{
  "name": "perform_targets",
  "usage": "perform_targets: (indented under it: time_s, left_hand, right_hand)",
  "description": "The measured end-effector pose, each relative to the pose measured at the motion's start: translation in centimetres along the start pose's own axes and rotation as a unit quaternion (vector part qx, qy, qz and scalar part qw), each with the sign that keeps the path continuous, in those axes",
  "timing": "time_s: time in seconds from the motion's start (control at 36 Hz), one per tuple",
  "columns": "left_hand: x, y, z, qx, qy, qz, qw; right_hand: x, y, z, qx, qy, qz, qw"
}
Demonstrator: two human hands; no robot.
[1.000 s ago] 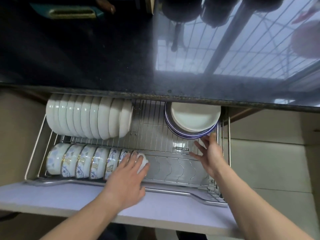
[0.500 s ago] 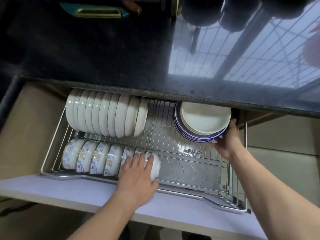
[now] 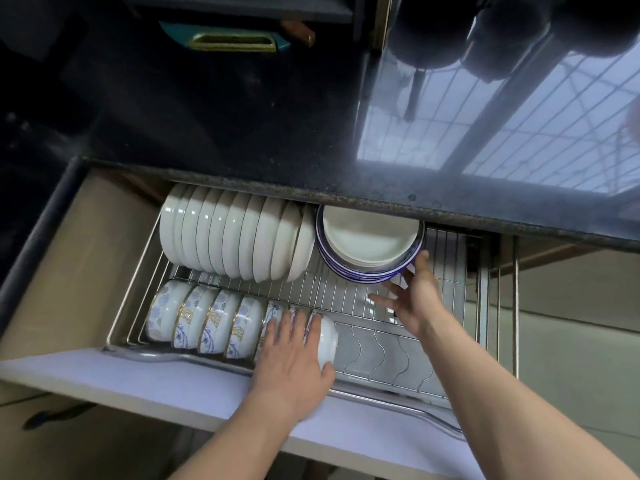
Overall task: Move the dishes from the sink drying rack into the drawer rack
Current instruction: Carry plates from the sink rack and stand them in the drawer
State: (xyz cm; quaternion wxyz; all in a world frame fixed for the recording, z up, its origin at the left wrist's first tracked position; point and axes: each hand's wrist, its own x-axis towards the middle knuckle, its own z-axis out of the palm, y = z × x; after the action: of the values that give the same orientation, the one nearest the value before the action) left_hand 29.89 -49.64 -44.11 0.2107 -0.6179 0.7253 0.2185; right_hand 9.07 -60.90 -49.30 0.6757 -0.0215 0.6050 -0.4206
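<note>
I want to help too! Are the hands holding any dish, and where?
The left hand rests on the end bowl, fingers over its side. The right hand holds nothing.

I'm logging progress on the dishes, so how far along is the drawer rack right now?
Done: the wire drawer rack holds a back row of upright white plates and a front row of blue-patterned bowls. In hand: the left hand rests on the end bowl; the right hand touches the blue-rimmed plate stack. Left: unclear, since the sink rack is out of view.
</note>
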Motion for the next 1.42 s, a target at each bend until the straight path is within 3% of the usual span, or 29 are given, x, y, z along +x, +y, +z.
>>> perform_targets:
  time_s: [0.78, 0.94, 1.17, 1.42]
  left_hand:
    - [0.2, 0.1, 0.0, -0.014, -0.011, -0.005, 1.0]
    - [0.3, 0.1, 0.0, -0.019, 0.012, -0.002, 1.0]
    - [0.5, -0.7, 0.2, -0.087, 0.053, -0.07, 0.992]
    - [0.6, -0.2, 0.1, -0.074, 0.034, -0.066, 0.995]
  right_hand:
    - [-2.2, 2.2, 3.2, 0.052, 0.007, -0.012, 0.999]
    - [-1.9, 1.6, 1.6, 0.004, -0.008, -0.001, 1.0]
    - [-2.7, 1.0, 1.8, -0.011, 0.008, -0.002, 1.0]
    - [-3.3, 3.5, 3.9, 0.037, 0.046, 0.01, 0.998]
